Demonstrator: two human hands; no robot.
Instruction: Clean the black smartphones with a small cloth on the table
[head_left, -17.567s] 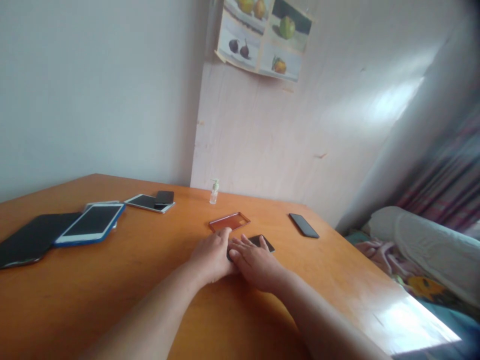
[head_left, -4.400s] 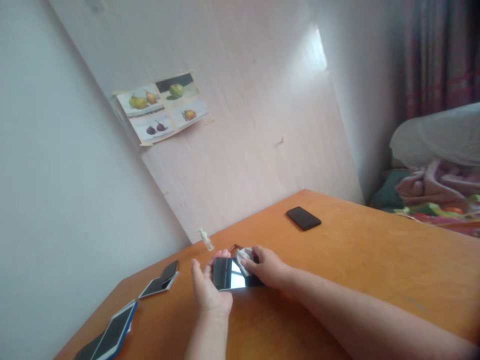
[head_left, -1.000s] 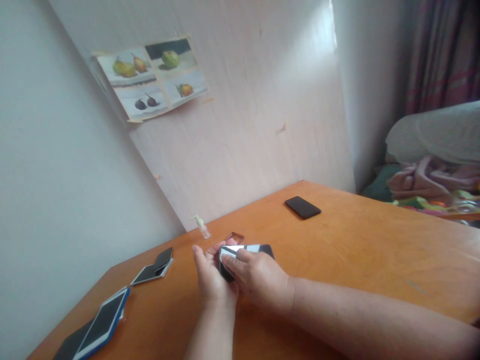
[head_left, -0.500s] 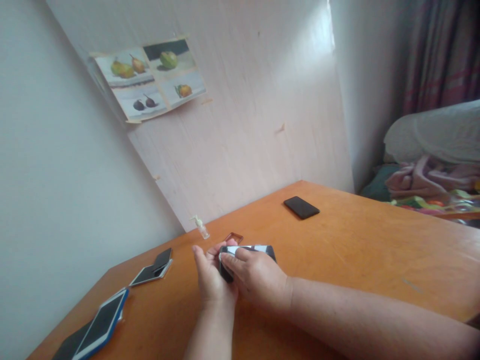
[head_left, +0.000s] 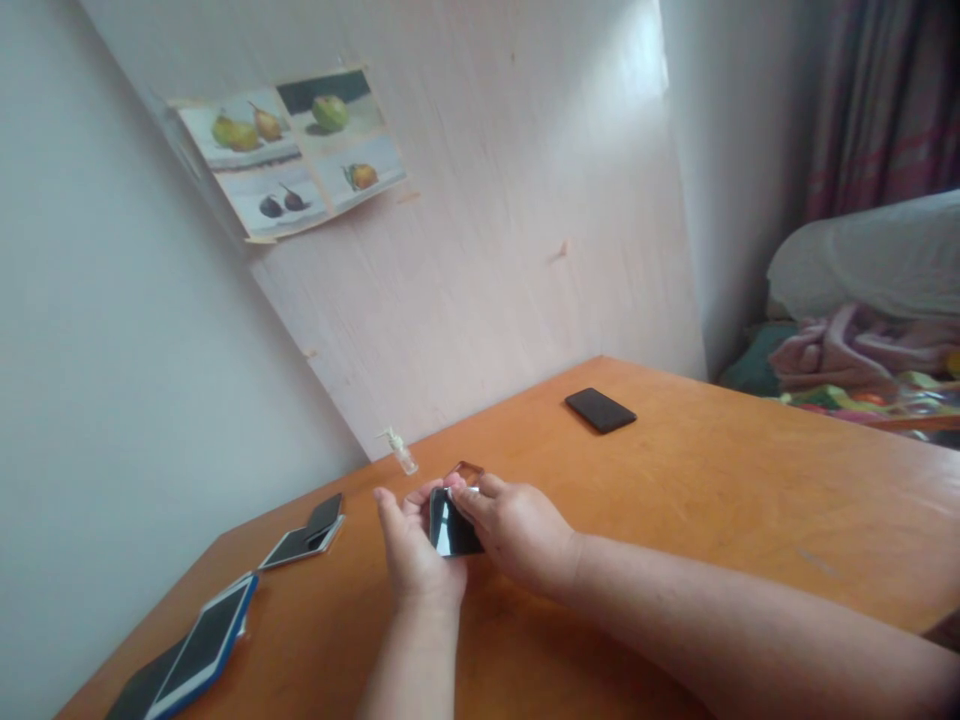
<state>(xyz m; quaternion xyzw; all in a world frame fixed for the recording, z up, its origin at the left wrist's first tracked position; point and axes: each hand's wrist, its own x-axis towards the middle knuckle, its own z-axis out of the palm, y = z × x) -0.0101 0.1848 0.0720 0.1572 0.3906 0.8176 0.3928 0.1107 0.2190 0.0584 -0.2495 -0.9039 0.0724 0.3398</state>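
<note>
The phone [head_left: 454, 532] is in the left hand [head_left: 420, 565], just above the surface [head_left: 712, 480]. This hand grasps it from below and from the side, while its thumb stands away from the glass. Half a second ago, the fingers of the right hand [head_left: 517, 525] lay across the near part of the phone; now they have shifted to its far edge. More of the screen is uncovered at the left, and the right end, which was showing before, is hidden. In my judgement, this means that the rubbing has passed to the far edge of the glass. The right hand is bent against the phone; something white shows beside its fingertips, but I cannot tell if the hand grips it.

About the containers: the clear pump bottle [head_left: 405, 457] stands behind the hands, and the level inside is too small to tell. The brown phone case [head_left: 471, 469] lies partly hidden behind the fingers, so I cannot see its inside. At the left, the blue case [head_left: 234, 640] has a white tablet [head_left: 202, 638] in it.
</note>
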